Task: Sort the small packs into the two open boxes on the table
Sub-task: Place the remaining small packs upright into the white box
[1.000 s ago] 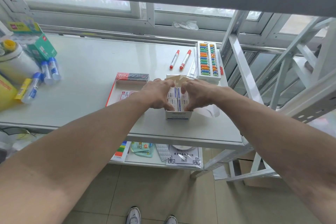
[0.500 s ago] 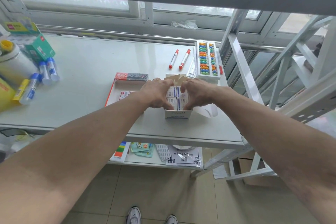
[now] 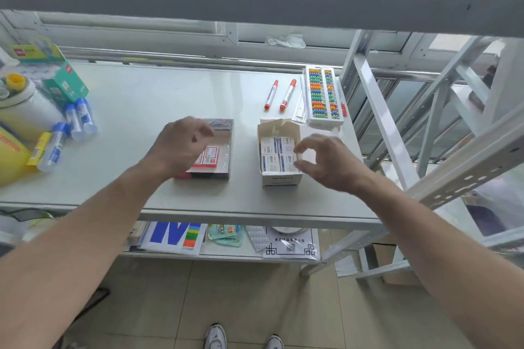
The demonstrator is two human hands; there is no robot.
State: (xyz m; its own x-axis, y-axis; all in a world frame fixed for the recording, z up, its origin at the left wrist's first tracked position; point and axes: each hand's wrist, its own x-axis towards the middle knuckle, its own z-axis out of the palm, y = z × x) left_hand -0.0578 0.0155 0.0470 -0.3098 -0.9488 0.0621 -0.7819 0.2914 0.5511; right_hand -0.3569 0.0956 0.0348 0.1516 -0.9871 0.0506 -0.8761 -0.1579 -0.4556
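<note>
White card forms the small open box (image 3: 279, 178) near the table's (image 3: 158, 88) front edge, its mouth facing up and its long axis running front to back; 4 blue-and-white packs (image 3: 276, 154) fill it in a 2-by-2 block. The right hand (image 3: 330, 164) hovers just beside it, thumb and forefinger curled nearly together, gripping nothing. Left of it lies the flat red tray box (image 3: 224, 150), long axis also front to back, with 1 red pack (image 3: 211, 156) inside. The left hand (image 3: 178, 147) hangs above it, loosely curled and empty.
</note>
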